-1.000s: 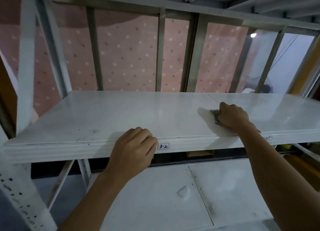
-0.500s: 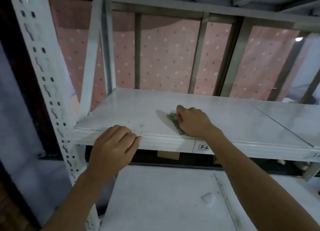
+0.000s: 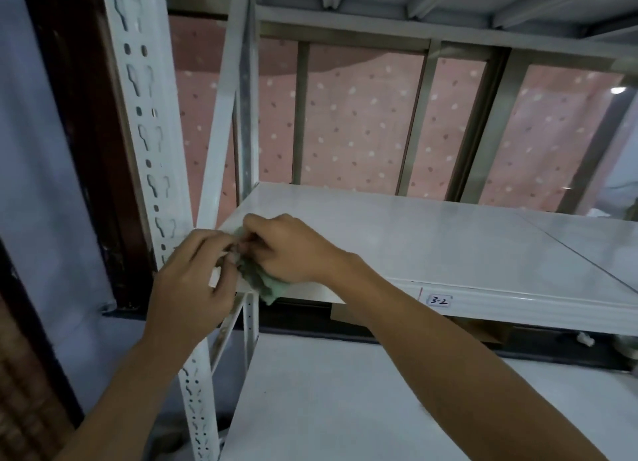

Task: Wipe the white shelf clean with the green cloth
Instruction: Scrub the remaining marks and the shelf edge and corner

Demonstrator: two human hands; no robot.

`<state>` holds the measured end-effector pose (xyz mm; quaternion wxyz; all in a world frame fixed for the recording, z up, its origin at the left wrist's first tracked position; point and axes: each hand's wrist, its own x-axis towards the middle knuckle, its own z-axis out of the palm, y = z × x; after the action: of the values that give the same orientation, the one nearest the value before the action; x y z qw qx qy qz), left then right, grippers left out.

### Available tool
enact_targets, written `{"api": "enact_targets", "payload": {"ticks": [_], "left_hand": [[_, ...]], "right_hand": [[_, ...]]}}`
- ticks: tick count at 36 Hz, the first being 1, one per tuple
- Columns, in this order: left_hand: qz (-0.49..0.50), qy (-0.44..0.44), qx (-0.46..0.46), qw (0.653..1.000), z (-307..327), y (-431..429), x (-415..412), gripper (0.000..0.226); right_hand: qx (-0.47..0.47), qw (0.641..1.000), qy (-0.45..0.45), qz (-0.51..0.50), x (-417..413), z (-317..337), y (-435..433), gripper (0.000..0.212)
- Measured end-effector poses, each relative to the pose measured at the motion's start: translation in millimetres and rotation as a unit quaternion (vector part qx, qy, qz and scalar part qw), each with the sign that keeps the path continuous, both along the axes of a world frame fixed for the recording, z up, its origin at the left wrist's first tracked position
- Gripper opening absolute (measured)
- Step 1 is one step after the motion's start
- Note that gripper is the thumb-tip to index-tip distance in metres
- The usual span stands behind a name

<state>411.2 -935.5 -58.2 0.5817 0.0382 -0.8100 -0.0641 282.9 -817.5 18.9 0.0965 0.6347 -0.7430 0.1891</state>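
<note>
A head-worn camera looks forward and down at a white metal shelving rack. The white shelf point(image 3: 431, 239) runs from the middle of the view off to the right, glossy and bare, with a thin seam crossing it toward the right. On its front edge, right of the hands, sits a small label point(image 3: 438, 301) handwritten "3-2", with a short red mark just left of it.

Both hands meet at the shelf's front left corner. The right hand point(image 3: 290, 250) is closed around the green cloth point(image 3: 266, 282), fingers curled over its top; the cloth is bunched, and a fold hangs down just past the shelf's front edge. The left hand point(image 3: 195, 281) is just left of the right hand, its fingertips point(image 3: 226, 250) pinching at the same cloth. The two hands touch or nearly touch; the exact grip of the left fingers is blurred.

Directly left of the hands stands the rack's perforated white upright post point(image 3: 145, 129), with a diagonal white brace point(image 3: 221, 122) leaning behind it. A lower shelf point(image 3: 328, 402) lies below the white shelf. Behind the white shelf hangs a pink curtain with pale dots point(image 3: 359, 122), seen through window bars. Left of the post are a dark wooden frame point(image 3: 79, 143) and a pale wall.
</note>
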Motion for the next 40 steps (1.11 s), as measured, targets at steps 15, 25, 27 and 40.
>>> {"api": "enact_targets", "payload": {"ticks": [15,25,27,40], "left_hand": [[-0.101,-0.091,-0.059,0.989,-0.6,75.0,-86.9,0.025],[-0.211,-0.047,-0.157,0.964,2.8,157.8,-144.2,0.019],[-0.224,-0.053,-0.163,0.959,1.8,169.0,-153.0,0.019],[-0.200,0.057,-0.196,0.958,-11.2,192.8,-166.9,0.017]], "right_hand": [[0.034,0.952,0.109,-0.284,-91.7,-19.2,161.3,0.014],[0.017,0.911,0.115,-0.395,-134.2,-18.1,304.8,0.020],[0.025,0.913,0.104,-0.395,-141.1,-16.0,330.8,0.020],[0.046,0.895,0.120,-0.427,-180.2,-20.2,426.0,0.021]]}}
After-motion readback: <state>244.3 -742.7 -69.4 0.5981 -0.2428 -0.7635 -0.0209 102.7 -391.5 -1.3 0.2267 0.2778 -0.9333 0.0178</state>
